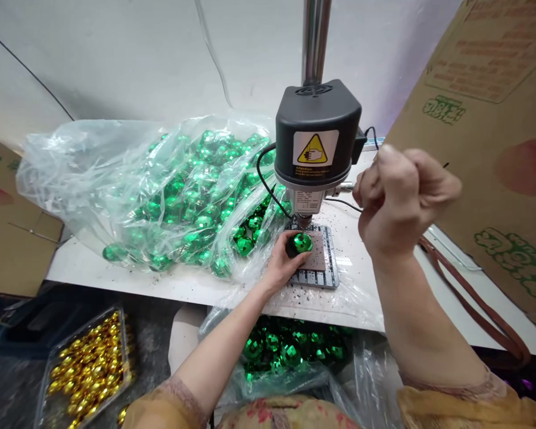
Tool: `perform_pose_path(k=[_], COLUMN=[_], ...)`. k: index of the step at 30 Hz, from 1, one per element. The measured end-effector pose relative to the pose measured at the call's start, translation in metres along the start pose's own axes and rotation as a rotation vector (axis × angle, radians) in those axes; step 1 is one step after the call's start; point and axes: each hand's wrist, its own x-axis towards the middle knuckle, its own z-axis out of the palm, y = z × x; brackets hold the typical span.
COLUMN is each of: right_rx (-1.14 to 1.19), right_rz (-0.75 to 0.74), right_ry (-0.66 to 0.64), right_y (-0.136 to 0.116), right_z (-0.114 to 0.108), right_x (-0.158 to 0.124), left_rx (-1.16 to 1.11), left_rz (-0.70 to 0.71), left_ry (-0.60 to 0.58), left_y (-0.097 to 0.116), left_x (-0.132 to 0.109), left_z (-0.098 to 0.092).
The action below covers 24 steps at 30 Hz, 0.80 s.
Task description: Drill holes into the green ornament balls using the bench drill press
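My left hand (282,260) pinches a shiny green faceted ball (302,242) between thumb and fingers. The ball rests on a small brown board (319,261) over the slotted metal base (332,262) of a bench drill press (318,134). Directly above the ball is the drill chuck (304,220); whether the bit has entered the ball is hard to tell. To the right of the black motor housing, my right hand (397,196) is closed in a fist around the press's feed handle (343,188), most of which the fingers hide.
A clear plastic bag (102,179) full of green balls lies left of the press. More green balls (290,351) fill a bag below the table edge. Gold balls (92,363) sit in a tray at lower left. Cardboard boxes (482,149) flank both sides. Dark shavings litter the white table (129,271).
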Motion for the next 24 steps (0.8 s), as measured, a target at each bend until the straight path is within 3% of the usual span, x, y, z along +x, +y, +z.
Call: perform_pose_path(k=[3,5,8,10,11,13,15,16,20,24], right_rx=[0.027,0.027,0.027,0.026,0.022,0.004,-0.021,-0.03,-0.01,0.015], right_rz=[0.144,0.14,0.092,0.078,0.074,0.062,0.039,0.03,0.017,0.025], right_ry=[-0.021,-0.029,-0.014,-0.003,0.004,0.016,0.037,0.044,0.048,0.02], right_y=[-0.007,-0.007,-0.003,-0.002,-0.002,-0.002,-0.003,-0.002,-0.001,-0.001], right_z=[0.007,0.007,0.005,0.006,0.006,0.008,0.009,0.009,0.01,0.009], right_x=[0.016,0.018,0.016,0.014,0.013,0.013,0.013,0.013,0.012,0.012], left_rx=[0.145,0.276,0.489,0.545,0.535,0.48,0.466,0.494,0.726,0.867], left_rz=[0.061,0.167,0.293,0.309,0.301,0.271,0.237,0.221,0.091,0.04], left_ry=[0.058,-0.072,-0.417,-0.481,-0.433,-0.222,0.004,0.034,-0.068,-0.205], left_y=[0.021,0.037,0.055,0.057,0.055,0.046,0.033,0.026,0.0,-0.014], left_x=[-0.02,-0.047,-0.093,-0.109,-0.109,-0.093,-0.058,-0.037,0.03,0.046], left_z=[-0.01,-0.025,-0.053,-0.071,-0.08,-0.095,-0.107,-0.111,-0.113,-0.103])
